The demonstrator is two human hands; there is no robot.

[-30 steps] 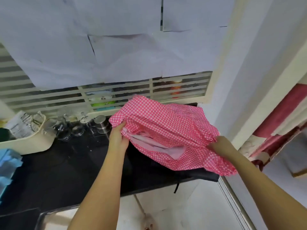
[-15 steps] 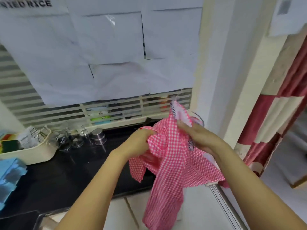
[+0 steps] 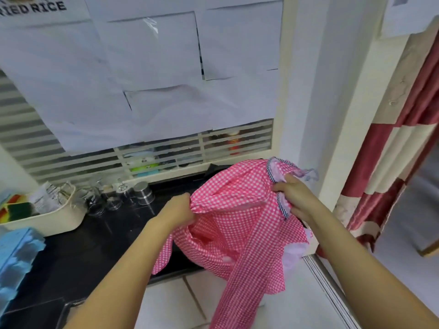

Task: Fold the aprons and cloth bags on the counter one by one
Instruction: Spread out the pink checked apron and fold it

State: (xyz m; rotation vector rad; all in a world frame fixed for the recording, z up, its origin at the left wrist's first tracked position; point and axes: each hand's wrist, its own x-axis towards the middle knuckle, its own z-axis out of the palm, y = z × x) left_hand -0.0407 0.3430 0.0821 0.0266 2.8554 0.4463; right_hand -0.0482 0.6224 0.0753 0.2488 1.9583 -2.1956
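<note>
Pink gingham apron (image 3: 237, 231) held up over the right end of the counter (image 3: 95, 248) — not yet laid flat.
Left hand (image 3: 180, 210) clenches a bunched edge and right hand (image 3: 294, 195) pinches the striped trim. Best to draw the corners apart, then lay it on bare counter. Glass jars (image 3: 111, 200), a steel cup (image 3: 142, 193) and a cream basket (image 3: 59, 219) crowd the counter's back-left — keep the hanging tail clear.

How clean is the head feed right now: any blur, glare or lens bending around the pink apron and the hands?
Head view: light is soft and even, no hard shadows; checks on the pink apron read clearly where the left hand and right hand grip it, softer on its hanging tail; the black counter shows only faint sheen; wide-angle bending bows the wall.
</note>
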